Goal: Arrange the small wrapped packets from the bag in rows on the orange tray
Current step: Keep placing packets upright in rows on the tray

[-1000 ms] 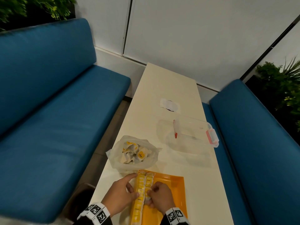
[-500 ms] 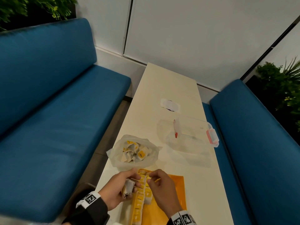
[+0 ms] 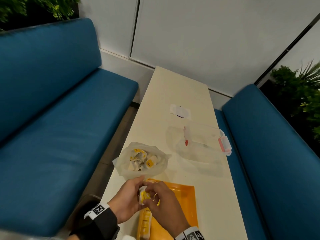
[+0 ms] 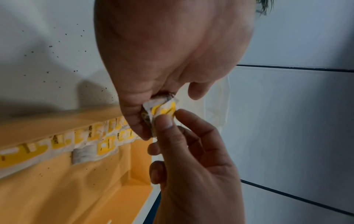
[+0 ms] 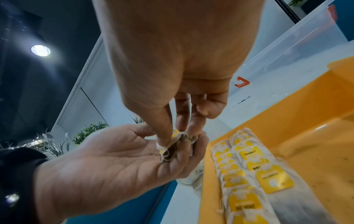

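Blue benches (image 3: 60,135) flank the desk (image 3: 174,94), where left hand (image 3: 126,198) and right hand (image 3: 164,203) pinch one packet (image 3: 143,196) above the orange tray (image 3: 185,205), hiding its far-left corner, beside the bag (image 3: 142,158).

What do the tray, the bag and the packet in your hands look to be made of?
Orange tray: smooth, slightly glossy, moulded corners, likely hard plastic. Bag: thin translucent film, crumpled, probably plastic. Packet, held by left hand and right hand: white, soft, creased, paper or fabric with a yellow tag; can't tell which.
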Available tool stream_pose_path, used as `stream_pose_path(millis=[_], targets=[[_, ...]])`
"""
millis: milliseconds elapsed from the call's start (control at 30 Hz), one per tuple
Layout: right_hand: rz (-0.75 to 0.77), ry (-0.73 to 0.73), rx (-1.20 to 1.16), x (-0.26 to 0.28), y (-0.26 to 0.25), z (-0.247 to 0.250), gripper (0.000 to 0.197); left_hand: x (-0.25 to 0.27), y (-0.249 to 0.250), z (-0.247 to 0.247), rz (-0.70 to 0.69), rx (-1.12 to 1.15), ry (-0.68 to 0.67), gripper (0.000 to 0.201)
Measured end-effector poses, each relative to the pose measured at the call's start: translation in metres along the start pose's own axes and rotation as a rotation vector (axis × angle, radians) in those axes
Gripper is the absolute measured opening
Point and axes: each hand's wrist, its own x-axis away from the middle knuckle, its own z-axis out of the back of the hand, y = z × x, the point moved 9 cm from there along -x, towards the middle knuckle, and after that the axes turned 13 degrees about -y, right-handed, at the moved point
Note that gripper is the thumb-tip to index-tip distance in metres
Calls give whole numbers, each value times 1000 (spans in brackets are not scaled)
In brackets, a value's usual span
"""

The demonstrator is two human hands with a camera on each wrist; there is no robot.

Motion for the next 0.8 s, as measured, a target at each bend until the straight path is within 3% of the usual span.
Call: stream_pose_path(millis=[200,400,533,800], targets=[[-1,-63,80,-1,7,-1,49,2,1,-2,16,-7,-38,48],[9,-59,51,1,5,7,30,2,0,1,63,-101,-59,31],[-16,-16,-32,3,5,17,14,2,-1,4,83,-158,-58,30],[-62,78,-379,8,21,26,19,6,-1,6,82,-255,-33,28]])
